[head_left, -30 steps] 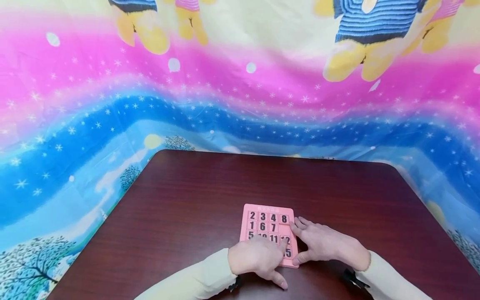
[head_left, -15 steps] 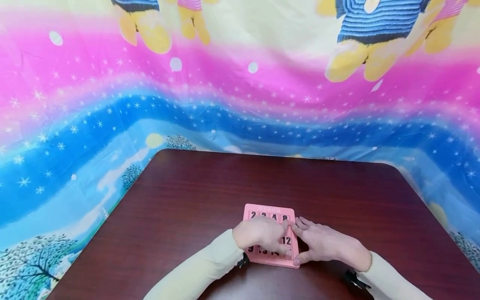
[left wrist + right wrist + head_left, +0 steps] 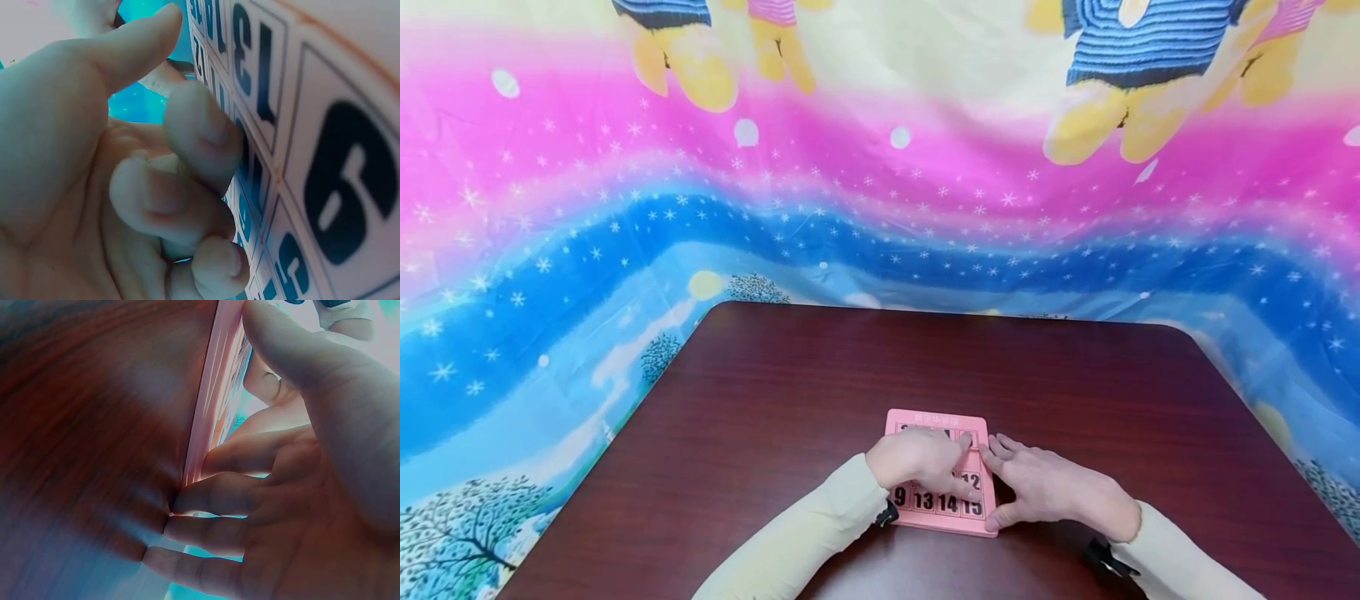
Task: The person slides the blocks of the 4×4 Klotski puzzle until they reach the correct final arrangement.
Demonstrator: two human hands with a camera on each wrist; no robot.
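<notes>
A pink sliding number puzzle (image 3: 940, 526) lies flat on the table, with black numerals on its tiles. My left hand (image 3: 921, 459) reaches across it from the left, its index fingertip on the top-right tile. Its palm and fingers hide most of the upper and middle rows; 9, 13, 14 and 15 show along the bottom. In the left wrist view, the other fingers bend loosely close to the tiles, near the 9 tile (image 3: 350, 181). My right hand (image 3: 1048, 486) rests along the puzzle's right edge, fingers straight against its side and thumb at the near corner.
The dark red-brown wooden table (image 3: 820, 358) stretches out behind and to both sides of the puzzle. Beyond its far edge hangs a colourful printed cloth (image 3: 850, 183). Both sleeves are cream, with a black strap (image 3: 1108, 557) at the right wrist.
My left hand has moved up the puzzle, its index finger going from near the 12 tile to the top-right tile. The bottom row is uncovered now. The right hand has stayed put.
</notes>
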